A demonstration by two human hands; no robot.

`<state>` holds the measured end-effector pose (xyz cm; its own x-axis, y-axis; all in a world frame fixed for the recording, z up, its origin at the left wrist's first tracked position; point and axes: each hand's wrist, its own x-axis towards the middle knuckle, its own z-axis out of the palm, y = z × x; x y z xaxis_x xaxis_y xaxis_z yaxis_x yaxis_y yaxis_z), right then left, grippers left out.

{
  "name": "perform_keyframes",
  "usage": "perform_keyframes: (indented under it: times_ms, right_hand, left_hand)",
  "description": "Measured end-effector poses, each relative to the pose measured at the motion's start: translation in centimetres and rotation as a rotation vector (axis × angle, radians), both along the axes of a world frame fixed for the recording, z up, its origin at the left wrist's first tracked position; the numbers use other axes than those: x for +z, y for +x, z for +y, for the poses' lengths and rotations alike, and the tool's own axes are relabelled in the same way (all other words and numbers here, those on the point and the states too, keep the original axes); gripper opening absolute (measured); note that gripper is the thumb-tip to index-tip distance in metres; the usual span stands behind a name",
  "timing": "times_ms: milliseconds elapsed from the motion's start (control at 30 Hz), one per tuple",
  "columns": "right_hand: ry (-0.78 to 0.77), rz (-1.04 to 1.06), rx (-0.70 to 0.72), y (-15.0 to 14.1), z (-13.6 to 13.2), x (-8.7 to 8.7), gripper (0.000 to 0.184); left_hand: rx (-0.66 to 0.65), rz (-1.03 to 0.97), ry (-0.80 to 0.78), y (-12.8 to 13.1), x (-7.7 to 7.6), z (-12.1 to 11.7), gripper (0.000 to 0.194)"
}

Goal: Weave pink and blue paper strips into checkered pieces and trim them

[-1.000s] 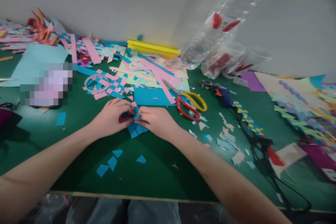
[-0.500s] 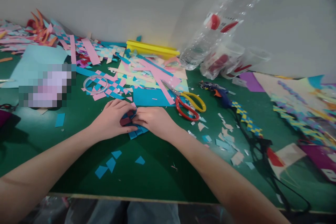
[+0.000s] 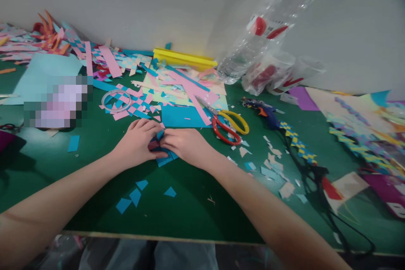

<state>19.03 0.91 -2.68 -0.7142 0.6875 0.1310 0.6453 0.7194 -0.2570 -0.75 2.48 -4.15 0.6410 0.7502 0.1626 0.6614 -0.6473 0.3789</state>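
Observation:
My left hand [image 3: 136,142] and my right hand [image 3: 186,145] meet at the middle of the green table [image 3: 190,206]. Both pinch a small woven piece of blue and dark red paper strips [image 3: 163,155]. Fingertips of both hands press together over it, so most of the piece is hidden; only blue strip ends stick out below. Red and yellow scissors [image 3: 228,125] lie just right of my right hand. A blue paper sheet [image 3: 182,117] lies just behind my hands.
Several blue paper offcuts [image 3: 134,196] lie near the front edge. Pink and blue strips and woven mats [image 3: 133,103] pile up behind, with a tape ring [image 3: 115,100] and a yellow box [image 3: 185,59]. A glue gun [image 3: 268,114] with black cord, clear plastic bottles [image 3: 262,46] and paper scraps sit right.
My hands have closed in tighter over the woven piece, covering more of the blue strips. Their place on the table is nearly the same.

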Motion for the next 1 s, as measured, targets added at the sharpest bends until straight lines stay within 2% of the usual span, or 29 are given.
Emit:
perform_keyframes:
  times_ms: [400, 700, 833, 1000]
  right_hand:
    - [-0.114, 0.041, 0.022, 0.2, 0.2, 0.5, 0.021]
    - [-0.079, 0.013, 0.048, 0.2, 0.4, 0.4, 0.023]
    - [-0.015, 0.042, 0.093, 0.6, 0.7, 0.2, 0.024]
    - [0.183, 0.01, 0.148, 0.9, 0.9, -0.5, 0.031]
  left_hand:
    - [0.0, -0.011, -0.007, -0.1, -0.1, 0.1, 0.057]
    - [0.001, -0.009, -0.009, 0.0, 0.0, 0.0, 0.056]
    - [-0.009, -0.008, -0.001, -0.1, 0.0, 0.0, 0.053]
    - [-0.009, -0.012, 0.008, -0.1, 0.0, 0.0, 0.052]
